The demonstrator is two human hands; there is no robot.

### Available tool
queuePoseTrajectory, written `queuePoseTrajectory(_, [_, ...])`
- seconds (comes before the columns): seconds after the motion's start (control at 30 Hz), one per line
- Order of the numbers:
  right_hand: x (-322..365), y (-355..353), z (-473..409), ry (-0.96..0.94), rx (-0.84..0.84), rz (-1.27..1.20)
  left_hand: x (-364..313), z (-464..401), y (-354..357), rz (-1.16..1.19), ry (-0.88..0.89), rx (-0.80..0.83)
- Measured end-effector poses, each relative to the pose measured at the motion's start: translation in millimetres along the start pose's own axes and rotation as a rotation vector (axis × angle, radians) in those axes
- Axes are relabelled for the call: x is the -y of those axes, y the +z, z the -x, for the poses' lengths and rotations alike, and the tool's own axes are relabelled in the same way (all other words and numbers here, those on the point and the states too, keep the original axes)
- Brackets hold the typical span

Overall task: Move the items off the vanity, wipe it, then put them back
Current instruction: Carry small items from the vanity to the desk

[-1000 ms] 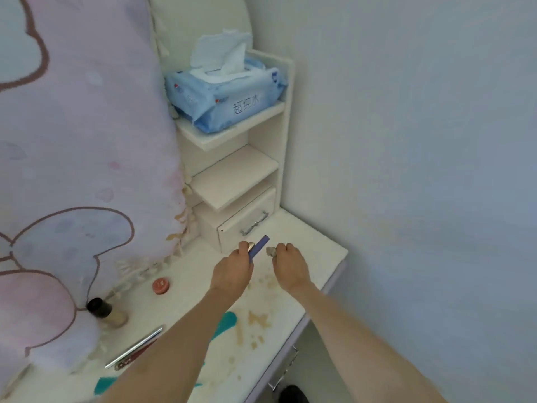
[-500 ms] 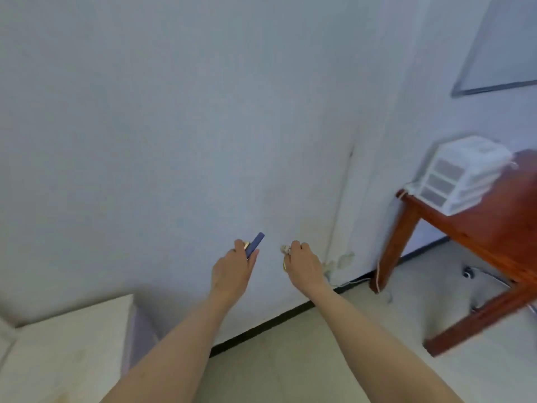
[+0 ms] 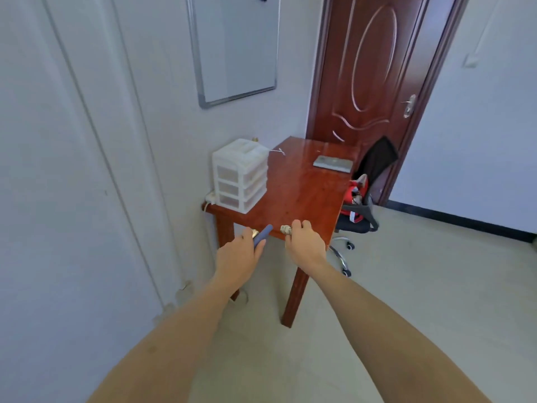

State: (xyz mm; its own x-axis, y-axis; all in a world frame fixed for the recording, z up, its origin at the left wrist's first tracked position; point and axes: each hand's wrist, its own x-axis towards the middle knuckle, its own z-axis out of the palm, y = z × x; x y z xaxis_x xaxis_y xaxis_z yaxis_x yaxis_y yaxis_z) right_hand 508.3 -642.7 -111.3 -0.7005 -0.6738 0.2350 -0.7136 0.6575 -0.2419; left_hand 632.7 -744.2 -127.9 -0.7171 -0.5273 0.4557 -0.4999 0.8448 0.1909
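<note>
Your left hand (image 3: 238, 257) curls round a slim blue stick (image 3: 262, 235) with something small and gold beside it, and your right hand (image 3: 303, 242) pinches a small pale, knobbly item (image 3: 286, 229). You hold both hands out at the near edge of the red-brown bench (image 3: 302, 193), where a white drawer unit (image 3: 239, 174) stands at the far left against the wall.

Home office room: glossy red-brown wooden desk (image 3: 302, 187) centre frame, black swivel chair (image 3: 366, 210) right, framed whiteboard (image 3: 235, 45) top centre.
</note>
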Motion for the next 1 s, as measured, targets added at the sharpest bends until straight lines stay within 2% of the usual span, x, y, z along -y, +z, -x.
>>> queuePoseTrajectory(0.17, [-59.0, 14.6, -61.9, 0.093, 0.014, 0.034, -39.7, -69.5, 47.5, 0.011, 0.071, 0.040])
queuePoseTrajectory(0.6, [-99.7, 100.1, -261.2, 0.296, 0.053, 0.032, -7.9, -283.7, 194.7, 0.002, 0.134, 0.245])
queuePoseTrajectory(1.0, [-152.5, 200.5, -380.4, 0.309, 0.248, 0.024, 10.8, -377.9, 325.5, -0.030, 0.067, 0.529])
